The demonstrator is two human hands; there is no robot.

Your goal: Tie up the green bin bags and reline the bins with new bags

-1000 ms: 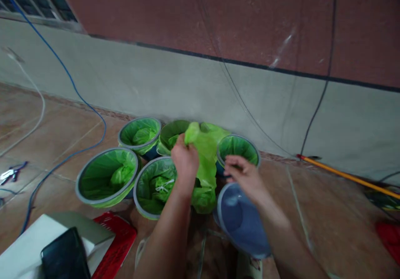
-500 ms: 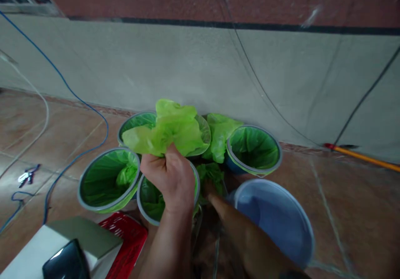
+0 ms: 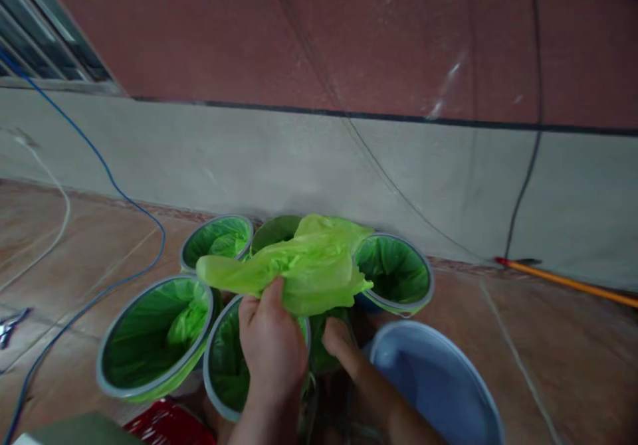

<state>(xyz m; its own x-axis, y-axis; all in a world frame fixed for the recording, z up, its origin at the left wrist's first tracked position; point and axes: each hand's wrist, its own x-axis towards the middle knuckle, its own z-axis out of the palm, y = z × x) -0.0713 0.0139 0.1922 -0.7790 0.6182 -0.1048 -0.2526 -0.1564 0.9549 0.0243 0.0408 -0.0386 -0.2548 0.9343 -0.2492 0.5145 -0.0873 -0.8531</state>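
Observation:
My left hand (image 3: 273,339) is closed on a bright green plastic bag (image 3: 294,269), pinching its near edge between thumb and fingers. The loose, crumpled bag spreads right over the middle of a group of bins. My right hand (image 3: 340,339) is curled just below the bag's lower edge, beside a dark green lining (image 3: 321,355); its fingertips are hidden, so what they hold cannot be made out. Below my left hand stands a round bin with a green liner (image 3: 224,358). More green-lined bins stand at left (image 3: 149,339), back left (image 3: 216,239) and right (image 3: 393,269).
A pale blue plastic tub (image 3: 433,378) stands on the tiled floor at right. A red plastic basket (image 3: 169,425) and a box corner (image 3: 82,430) are at lower left. A blue cable (image 3: 107,166) crosses the left floor. An orange pole (image 3: 573,282) lies by the wall.
The bag in my left hand has spread out to the right, over the bag that lay between the bins. My right hand has come up out of the crumpled green lining. The view has tilted up.

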